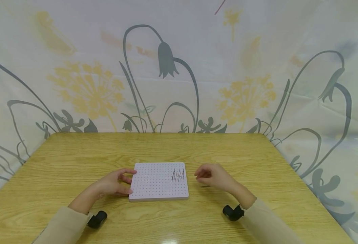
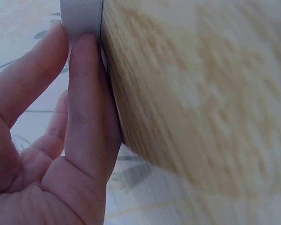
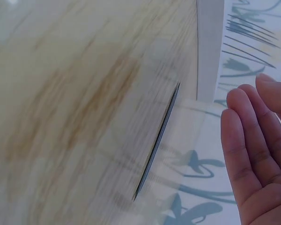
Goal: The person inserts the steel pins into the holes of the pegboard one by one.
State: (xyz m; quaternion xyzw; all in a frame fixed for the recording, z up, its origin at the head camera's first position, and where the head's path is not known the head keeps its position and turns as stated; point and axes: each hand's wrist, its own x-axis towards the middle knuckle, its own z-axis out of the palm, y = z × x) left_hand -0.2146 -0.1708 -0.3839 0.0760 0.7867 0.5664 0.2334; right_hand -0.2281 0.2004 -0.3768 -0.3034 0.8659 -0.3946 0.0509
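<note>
A white pegboard (image 1: pixel 154 183) with rows of small holes lies flat on the table. Several thin dark pins (image 1: pixel 177 175) stand tilted near its right side. My left hand (image 1: pixel 114 183) holds the board's left edge, thumb near the front corner and a fingertip farther back. In the left wrist view, fingertips touch the board's side wall (image 2: pixel 81 18). Right of the board, my right hand (image 1: pixel 213 176) hovers apart from it with fingers loosely bent and nothing held. A single thin dark pin (image 3: pixel 157 140) lies on the table below that hand.
The wooden table (image 1: pixel 154 145) has a glossy grained top. A flower-patterned curtain (image 1: pixel 179 84) surrounds its back and sides. Black wrist cameras (image 1: pixel 233 212) sit below both hands.
</note>
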